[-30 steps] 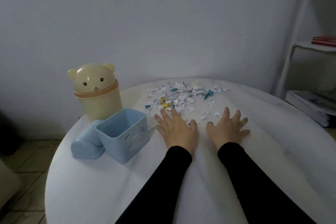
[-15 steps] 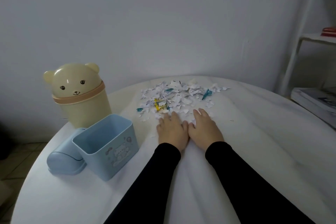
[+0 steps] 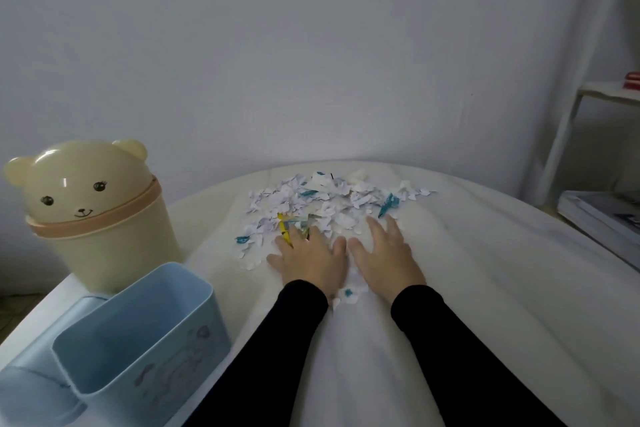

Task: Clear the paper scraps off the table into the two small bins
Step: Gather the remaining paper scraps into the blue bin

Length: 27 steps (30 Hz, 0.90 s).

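table [image 3: 485, 288] white, fills lower frame | beige bear bin [image 3: 97, 218] mid-left, lid on; blue bin [image 3: 138, 329] lower left, open, partly cut off | left hand [image 3: 311, 260], right hand [image 3: 384, 256] centre, flat, palms down, side by side, fingers straight, slightly spread | paper scraps [image 3: 329, 204] heaped just above fingertips, some under the hands, hidden; a few between the wrists

Left hand [image 3: 311, 258], right hand [image 3: 384, 253] flat on scraps [image 3: 325, 201].

Paper scraps [image 3: 322, 204], mostly white with blue and yellow bits, lie heaped at twelve o'clock on the white table [image 3: 485, 288]. At nine o'clock stands the cream bear bin [image 3: 100, 218], domed lid on; just beside it at eight, the blue bin [image 3: 138, 333], open-topped.
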Each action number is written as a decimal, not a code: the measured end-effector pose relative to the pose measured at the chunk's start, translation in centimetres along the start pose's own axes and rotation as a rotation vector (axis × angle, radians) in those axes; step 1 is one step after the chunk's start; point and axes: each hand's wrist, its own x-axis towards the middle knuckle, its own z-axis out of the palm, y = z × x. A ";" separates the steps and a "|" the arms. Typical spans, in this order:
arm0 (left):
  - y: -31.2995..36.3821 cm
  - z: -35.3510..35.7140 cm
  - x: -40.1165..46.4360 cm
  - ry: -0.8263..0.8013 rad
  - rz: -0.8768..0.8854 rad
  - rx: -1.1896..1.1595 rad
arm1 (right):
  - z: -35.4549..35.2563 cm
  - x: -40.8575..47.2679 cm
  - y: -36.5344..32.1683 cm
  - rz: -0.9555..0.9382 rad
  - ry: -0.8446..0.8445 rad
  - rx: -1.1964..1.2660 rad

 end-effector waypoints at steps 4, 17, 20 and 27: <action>1.6 -2.2 1.9 0.161 0.028 -0.042 | -1.2 2.8 -0.5 -0.089 0.258 0.089; 8.0 -1.4 15.6 0.174 0.142 0.102 | -1.8 16.7 5.1 0.257 0.218 -0.176; 7.9 -0.8 18.2 0.013 0.095 0.146 | -1.2 18.1 5.6 0.208 0.133 -0.152; 7.3 0.9 20.7 -0.228 0.110 0.084 | -0.9 18.8 5.0 -0.036 -0.035 -0.041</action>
